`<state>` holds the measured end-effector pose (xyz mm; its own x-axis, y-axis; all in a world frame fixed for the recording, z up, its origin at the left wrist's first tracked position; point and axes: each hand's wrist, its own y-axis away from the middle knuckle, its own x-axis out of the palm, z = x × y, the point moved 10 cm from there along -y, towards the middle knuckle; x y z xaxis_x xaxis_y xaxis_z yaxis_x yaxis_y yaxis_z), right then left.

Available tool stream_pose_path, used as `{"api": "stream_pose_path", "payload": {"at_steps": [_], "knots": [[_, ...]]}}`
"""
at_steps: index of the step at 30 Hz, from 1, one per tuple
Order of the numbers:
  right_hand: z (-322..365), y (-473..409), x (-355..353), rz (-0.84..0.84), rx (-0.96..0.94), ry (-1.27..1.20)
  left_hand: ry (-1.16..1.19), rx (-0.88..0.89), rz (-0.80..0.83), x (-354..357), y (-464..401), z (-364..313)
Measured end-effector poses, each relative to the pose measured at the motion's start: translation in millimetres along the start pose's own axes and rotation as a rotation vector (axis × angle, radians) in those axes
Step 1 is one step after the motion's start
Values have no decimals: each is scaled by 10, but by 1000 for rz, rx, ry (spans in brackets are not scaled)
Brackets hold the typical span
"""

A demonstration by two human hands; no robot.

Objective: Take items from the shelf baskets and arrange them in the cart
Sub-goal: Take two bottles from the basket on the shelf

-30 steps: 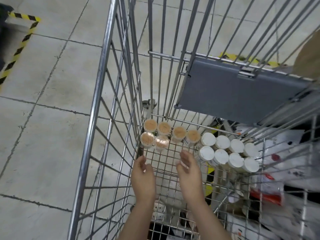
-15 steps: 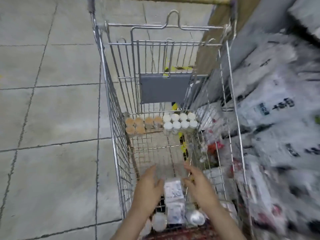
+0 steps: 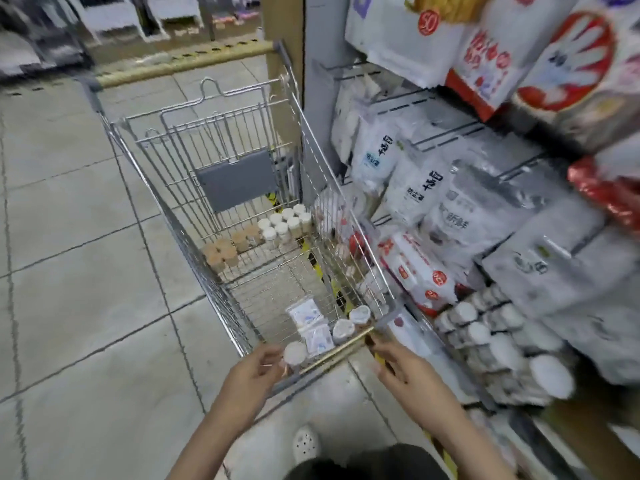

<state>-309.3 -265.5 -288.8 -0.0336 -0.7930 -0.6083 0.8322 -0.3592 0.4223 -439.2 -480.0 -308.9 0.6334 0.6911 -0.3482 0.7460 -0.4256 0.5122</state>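
The wire cart (image 3: 349,216) stands in front of me, beside the shelf. At its far end, brown-lidded jars (image 3: 221,252) and white-lidded jars (image 3: 284,223) stand in rows. At the near end lie two small clear packets (image 3: 306,315) and three round white-lidded tubs (image 3: 343,330). My left hand (image 3: 254,370) hovers at the cart's near rim, fingers loosely curled beside one tub (image 3: 295,353), holding nothing that I can see. My right hand (image 3: 398,365) hangs just right of the rim with relaxed fingers and is empty.
The shelf on the right holds a wire basket of white-lidded jars (image 3: 485,337), red-and-white packs (image 3: 415,268) and white bags (image 3: 415,188). Tiled floor (image 3: 86,271) lies to the left. My shoe (image 3: 304,443) shows below.
Both hands have drawn back from deep inside the cart to its near rim. My view has risen and swung right, so the shelf now shows.
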Motion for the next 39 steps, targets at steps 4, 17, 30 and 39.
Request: {"api": "stream_pose_path", "payload": {"at_steps": [4, 17, 30, 39], "knots": [[-239, 629, -427, -188, 38, -93, -49, 72, 42, 192, 272, -403], [-2033, 3102, -1587, -540, 346, -309, -391, 431, 429, 2955, 1436, -1558], [-2868, 4925, -2626, -942, 299, -502, -311, 552, 763, 4708, 2800, -2346], [-2577, 5161, -3665, -1240, 69, -389, -132, 910, 717, 5027, 2981, -4140]]}}
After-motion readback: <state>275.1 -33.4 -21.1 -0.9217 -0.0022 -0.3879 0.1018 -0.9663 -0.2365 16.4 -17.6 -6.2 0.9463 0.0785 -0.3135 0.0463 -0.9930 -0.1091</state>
